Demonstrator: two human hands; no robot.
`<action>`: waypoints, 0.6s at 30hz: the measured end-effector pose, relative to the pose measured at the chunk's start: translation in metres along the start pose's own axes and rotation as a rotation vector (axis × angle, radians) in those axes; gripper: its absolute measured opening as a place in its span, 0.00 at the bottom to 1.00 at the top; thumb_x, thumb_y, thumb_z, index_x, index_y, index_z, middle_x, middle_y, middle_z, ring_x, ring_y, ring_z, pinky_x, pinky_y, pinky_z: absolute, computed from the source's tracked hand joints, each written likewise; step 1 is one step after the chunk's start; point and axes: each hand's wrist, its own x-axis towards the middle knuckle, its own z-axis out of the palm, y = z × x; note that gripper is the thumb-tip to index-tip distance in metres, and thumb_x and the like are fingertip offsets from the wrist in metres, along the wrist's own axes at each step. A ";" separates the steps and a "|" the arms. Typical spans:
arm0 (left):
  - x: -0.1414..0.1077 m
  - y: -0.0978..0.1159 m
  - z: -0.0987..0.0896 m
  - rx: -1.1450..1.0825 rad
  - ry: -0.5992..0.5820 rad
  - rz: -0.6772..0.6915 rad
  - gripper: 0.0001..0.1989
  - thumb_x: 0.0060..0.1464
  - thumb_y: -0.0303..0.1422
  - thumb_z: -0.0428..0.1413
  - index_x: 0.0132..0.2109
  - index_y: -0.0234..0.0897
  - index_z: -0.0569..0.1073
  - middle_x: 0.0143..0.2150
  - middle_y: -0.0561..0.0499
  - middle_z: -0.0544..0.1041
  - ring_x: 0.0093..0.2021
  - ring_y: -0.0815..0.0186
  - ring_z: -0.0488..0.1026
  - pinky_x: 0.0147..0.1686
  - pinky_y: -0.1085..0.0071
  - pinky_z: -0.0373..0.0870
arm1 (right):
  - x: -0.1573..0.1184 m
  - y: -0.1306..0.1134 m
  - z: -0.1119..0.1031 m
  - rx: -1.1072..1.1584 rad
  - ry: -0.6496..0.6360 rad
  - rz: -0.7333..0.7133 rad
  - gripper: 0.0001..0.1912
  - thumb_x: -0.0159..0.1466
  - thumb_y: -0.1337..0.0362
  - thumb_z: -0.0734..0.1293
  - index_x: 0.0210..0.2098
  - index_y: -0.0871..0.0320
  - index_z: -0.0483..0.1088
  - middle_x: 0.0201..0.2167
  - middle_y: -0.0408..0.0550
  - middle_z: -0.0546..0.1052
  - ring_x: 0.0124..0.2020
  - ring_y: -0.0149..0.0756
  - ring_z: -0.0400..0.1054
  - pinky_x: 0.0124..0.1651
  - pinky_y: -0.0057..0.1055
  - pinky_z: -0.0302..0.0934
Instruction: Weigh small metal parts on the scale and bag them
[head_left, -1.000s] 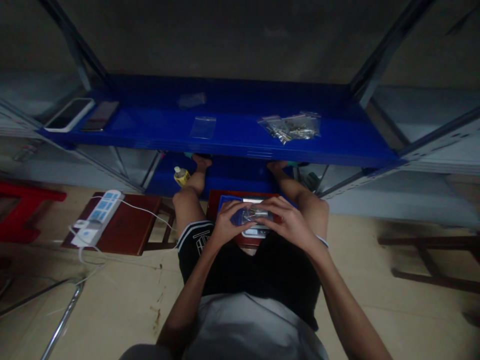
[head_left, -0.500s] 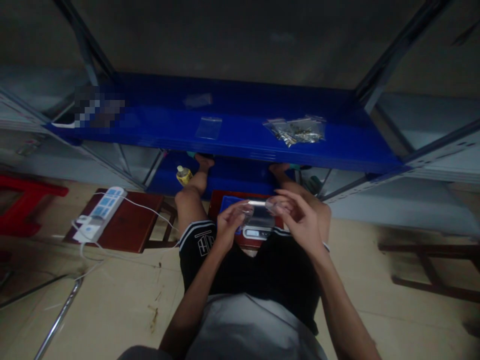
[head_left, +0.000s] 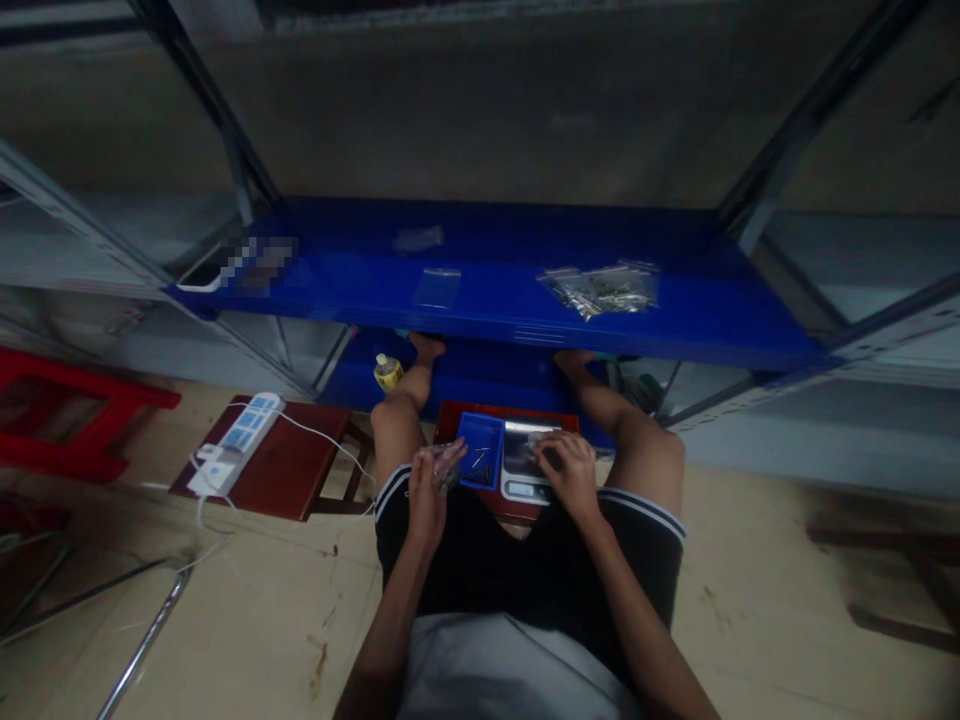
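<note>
My left hand (head_left: 433,487) is closed on a clear plastic bag (head_left: 450,474), just left of a blue tray (head_left: 481,421). Several thin metal pieces (head_left: 481,457) lie in the tray. Over the right part of a flat digital scale (head_left: 517,430), the fingers of my right hand (head_left: 568,467) are pinched; something small and clear shows at their tips, too blurred to name. Tray and scale stand side by side on a small reddish-brown stool (head_left: 450,411) between my knees.
On the blue shelf (head_left: 337,270) ahead are filled bags of metal pieces (head_left: 600,290), a flat clear bag (head_left: 437,287) and another bag (head_left: 418,239). A power strip (head_left: 240,440) with white cords rests on a stool at left. A yellow-labelled bottle (head_left: 388,372) stands beside my leg.
My hands have moved apart, the left to the tray's left side and the right over the scale. The tray and scale show more fully. The camera view has shifted.
</note>
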 end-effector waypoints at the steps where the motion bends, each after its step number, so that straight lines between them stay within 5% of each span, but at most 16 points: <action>1: 0.000 -0.002 0.000 0.033 -0.004 0.021 0.22 0.66 0.52 0.52 0.48 0.36 0.72 0.54 0.38 0.82 0.56 0.57 0.79 0.61 0.53 0.68 | 0.000 0.001 -0.001 -0.007 -0.009 -0.001 0.10 0.71 0.56 0.67 0.41 0.54 0.77 0.47 0.51 0.80 0.54 0.47 0.69 0.60 0.48 0.57; 5: 0.002 -0.005 0.008 0.294 -0.020 0.172 0.19 0.64 0.50 0.56 0.41 0.37 0.75 0.47 0.45 0.83 0.50 0.60 0.79 0.56 0.60 0.71 | -0.004 -0.011 -0.006 -0.007 0.025 0.021 0.14 0.69 0.54 0.68 0.51 0.52 0.77 0.55 0.55 0.76 0.59 0.54 0.65 0.58 0.53 0.59; 8: -0.005 -0.004 0.018 0.465 -0.060 0.277 0.18 0.62 0.48 0.59 0.37 0.37 0.78 0.40 0.47 0.81 0.45 0.59 0.78 0.51 0.64 0.72 | -0.012 -0.041 -0.011 0.129 0.072 0.044 0.21 0.69 0.54 0.68 0.60 0.50 0.72 0.60 0.56 0.73 0.61 0.55 0.65 0.61 0.56 0.59; 13: -0.031 -0.008 0.029 0.501 -0.209 0.213 0.18 0.65 0.46 0.55 0.35 0.38 0.80 0.35 0.48 0.81 0.39 0.60 0.78 0.45 0.64 0.73 | -0.028 -0.094 -0.013 0.471 -0.085 0.110 0.10 0.72 0.56 0.65 0.42 0.51 0.77 0.40 0.50 0.80 0.44 0.46 0.75 0.50 0.43 0.68; 18: -0.038 -0.016 0.022 0.425 -0.237 0.125 0.16 0.65 0.47 0.56 0.38 0.39 0.75 0.31 0.52 0.78 0.33 0.63 0.76 0.38 0.67 0.72 | -0.032 -0.103 -0.013 0.576 -0.136 0.184 0.15 0.71 0.53 0.65 0.33 0.53 0.75 0.32 0.47 0.78 0.36 0.42 0.73 0.42 0.36 0.66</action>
